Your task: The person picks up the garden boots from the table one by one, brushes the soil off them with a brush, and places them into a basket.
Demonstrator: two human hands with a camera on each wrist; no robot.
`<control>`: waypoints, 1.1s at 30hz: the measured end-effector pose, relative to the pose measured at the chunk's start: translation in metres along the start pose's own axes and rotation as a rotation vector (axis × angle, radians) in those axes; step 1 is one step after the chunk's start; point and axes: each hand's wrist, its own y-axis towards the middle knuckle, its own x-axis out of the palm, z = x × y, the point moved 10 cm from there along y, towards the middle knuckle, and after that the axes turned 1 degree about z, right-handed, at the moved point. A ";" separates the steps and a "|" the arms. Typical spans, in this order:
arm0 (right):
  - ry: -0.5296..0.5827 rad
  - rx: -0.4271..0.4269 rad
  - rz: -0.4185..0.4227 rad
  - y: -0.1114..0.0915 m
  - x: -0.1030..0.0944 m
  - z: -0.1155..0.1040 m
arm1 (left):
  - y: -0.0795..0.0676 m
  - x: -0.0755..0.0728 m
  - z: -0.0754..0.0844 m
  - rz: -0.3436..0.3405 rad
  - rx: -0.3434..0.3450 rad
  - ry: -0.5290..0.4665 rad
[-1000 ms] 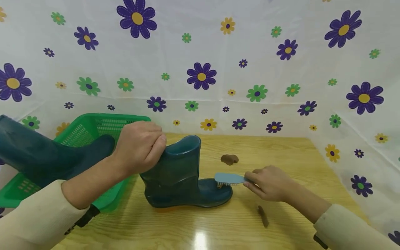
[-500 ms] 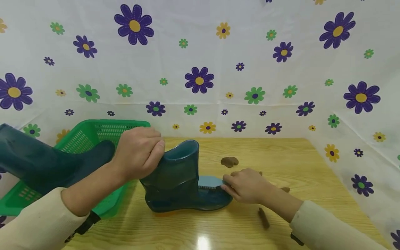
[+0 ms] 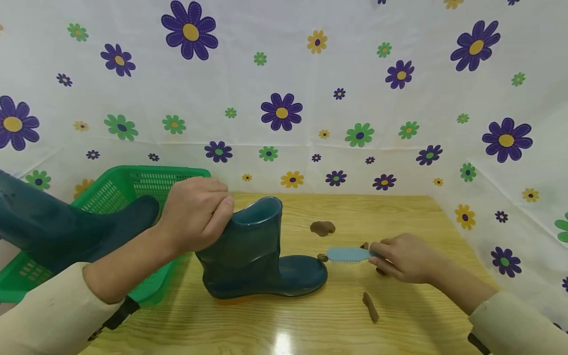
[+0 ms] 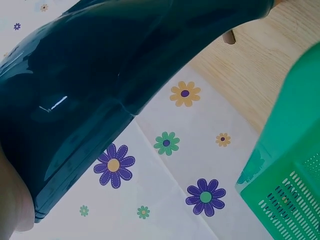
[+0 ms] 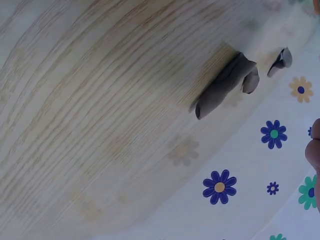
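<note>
A dark teal rubber boot (image 3: 248,251) stands upright on the wooden table, its toe pointing right. My left hand (image 3: 197,212) grips the boot's top rim at the back of the shaft; in the left wrist view the boot's shaft (image 4: 100,75) fills the upper left. In my right hand (image 3: 404,259) is the handle of a light blue brush (image 3: 348,254), bristles down, just right of the toe. A small brown lump (image 3: 322,257) lies at the toe's far edge, close to the brush tip; whether it rests on the boot or in the air I cannot tell.
A green plastic basket (image 3: 168,278) at the left bears a second teal boot (image 3: 120,222) lying across it. Several brown pieces lie on the table, among them a flat clump (image 3: 322,228) and a long strip (image 3: 370,306). A flowered sheet (image 3: 310,74) hangs behind.
The brush first swept left over the boot's foot, up to the shaft, then went back right past the toe. The brown lump has shifted from the foot's top to the toe's edge.
</note>
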 end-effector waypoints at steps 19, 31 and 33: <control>-0.069 0.161 0.044 0.040 0.003 0.001 | -0.010 -0.028 0.018 0.146 0.183 -0.078; 0.113 0.195 0.029 0.059 0.009 -0.019 | -0.045 -0.061 0.110 0.327 0.665 -0.301; 0.203 0.150 0.049 0.069 0.005 -0.034 | -0.052 -0.064 0.116 0.333 0.709 -0.321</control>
